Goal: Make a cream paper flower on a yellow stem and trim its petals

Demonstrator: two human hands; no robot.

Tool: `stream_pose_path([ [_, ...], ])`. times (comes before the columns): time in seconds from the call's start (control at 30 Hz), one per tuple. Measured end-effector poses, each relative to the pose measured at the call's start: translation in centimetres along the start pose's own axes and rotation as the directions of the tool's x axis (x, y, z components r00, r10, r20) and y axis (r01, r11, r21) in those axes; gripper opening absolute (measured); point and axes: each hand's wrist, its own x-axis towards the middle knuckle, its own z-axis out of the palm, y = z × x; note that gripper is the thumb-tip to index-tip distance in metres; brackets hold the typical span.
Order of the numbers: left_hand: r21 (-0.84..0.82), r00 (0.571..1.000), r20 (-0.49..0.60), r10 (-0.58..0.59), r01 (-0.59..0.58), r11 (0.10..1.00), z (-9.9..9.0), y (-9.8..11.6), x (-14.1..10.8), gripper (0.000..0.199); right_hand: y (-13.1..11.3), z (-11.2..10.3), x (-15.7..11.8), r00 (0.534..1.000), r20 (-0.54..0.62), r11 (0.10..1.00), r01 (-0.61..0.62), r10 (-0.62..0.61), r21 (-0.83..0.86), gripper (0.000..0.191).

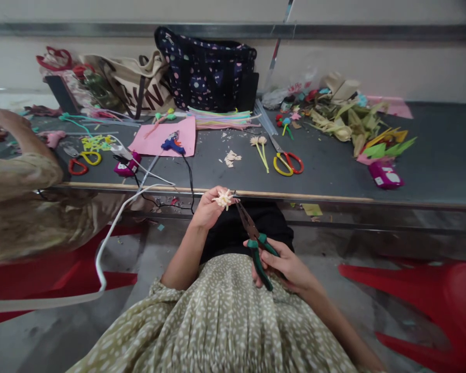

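Observation:
My left hand (208, 208) pinches a small cream-coloured leaf flower (223, 198) just in front of the table's near edge. My right hand (285, 267) grips green-handled pliers (254, 237), whose dark jaws point up and left to the flower and touch its right side. Both hands are over my lap, above a spotted olive dress. On the table beyond lie two finished cream flowers on green stems (259, 147) and red-and-yellow scissors (287, 161).
A dark table (334, 176) carries a blue glue gun (172, 143) on pink paper, a polka-dot bag (205, 70), a heap of dried leaves (345, 122), straws and a purple packet (386, 175). Another person's arm (19, 171) is at left. Red plastic stools (431, 295) flank me.

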Motion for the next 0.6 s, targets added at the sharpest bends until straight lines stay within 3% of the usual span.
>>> stream_pose_path([
  [0.6,0.033,0.996,0.089,0.024,-0.027,0.999,-0.34,-0.42,-0.05,0.029,0.3,-0.33,0.17,0.999,0.05,0.999,-0.02,0.017,0.045,0.053],
])
